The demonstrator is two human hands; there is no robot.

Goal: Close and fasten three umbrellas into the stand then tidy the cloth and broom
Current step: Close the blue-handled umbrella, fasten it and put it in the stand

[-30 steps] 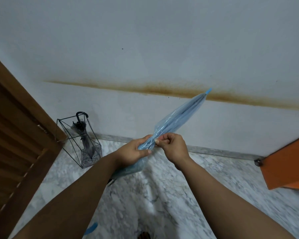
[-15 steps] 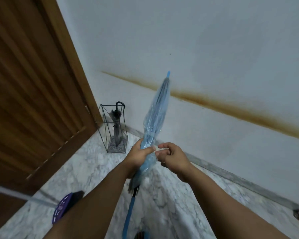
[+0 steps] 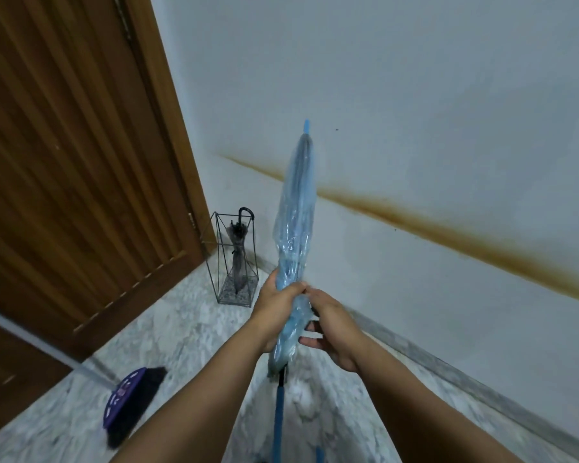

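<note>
Head view shows the translucent pale-blue plastic umbrella held almost upright in front of the white wall, tip up, blue shaft running down toward the marble floor. The left hand wraps round the gathered canopy low down; the right hand sits just beside it, fingers curled against the folds, apparently working the strap. The film looks light, soft and slippery, so a firm grip round the bunched ribs should serve best. Well apart, the black wire umbrella stand already carries one dark smoky umbrella; a purple-backed black broom lies on the floor.
</note>
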